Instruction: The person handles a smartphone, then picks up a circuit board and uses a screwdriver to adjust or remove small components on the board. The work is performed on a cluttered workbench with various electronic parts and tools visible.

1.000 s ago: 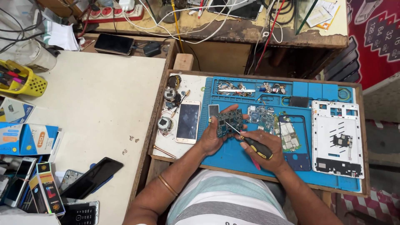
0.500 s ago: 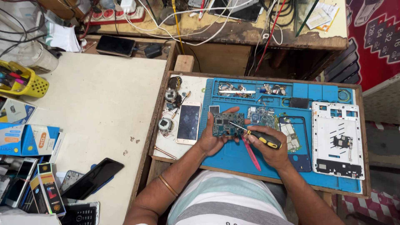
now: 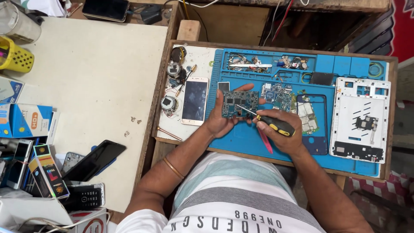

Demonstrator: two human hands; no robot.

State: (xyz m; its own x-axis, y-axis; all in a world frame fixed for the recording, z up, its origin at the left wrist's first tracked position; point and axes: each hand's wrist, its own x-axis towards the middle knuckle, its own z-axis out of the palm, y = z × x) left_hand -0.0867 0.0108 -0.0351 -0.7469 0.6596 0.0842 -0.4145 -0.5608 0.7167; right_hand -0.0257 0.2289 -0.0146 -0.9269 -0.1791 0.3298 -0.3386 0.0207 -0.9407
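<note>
— Hands first, from the head camera: what is each one doing?

— The left hand (image 3: 221,120) is curled around a green circuit board (image 3: 239,103), fingers behind its top edge and thumb along the near side, holding it tilted up off the blue work mat (image 3: 246,138). The right hand (image 3: 282,136) is closed tight on a screwdriver (image 3: 269,122) with a black and yellow handle; its thin metal tip touches the lower right part of the board.

— So the board sits where, exactly?

— Over the left half of the mat, just right of a white smartphone (image 3: 195,101) lying face up on the surface (image 3: 189,129). A second circuit board (image 3: 277,95) lies flat just beside it to the right, and a red pry tool (image 3: 264,139) lies on the mat under the right hand.

— And further along the mat?

— A dark phone frame (image 3: 317,142) with a pale inner board (image 3: 307,116) in it, then a white tablet back shell (image 3: 360,118) at the far right edge. The tray slots along the mat's top hold small parts and a pair of tweezers (image 3: 250,66); I cannot tell the bits apart. Left of the smartphone there are a few small round parts (image 3: 169,102).

— Anything on the pale table to the left?

— A black phone (image 3: 95,159) near its front edge, a keypad phone (image 3: 86,196), boxes (image 3: 26,121) stacked at the left edge, and a yellow basket (image 3: 17,58) near the far corner. The person wears a thin bangle (image 3: 173,168) on the left forearm and a striped shirt (image 3: 233,194)
</note>
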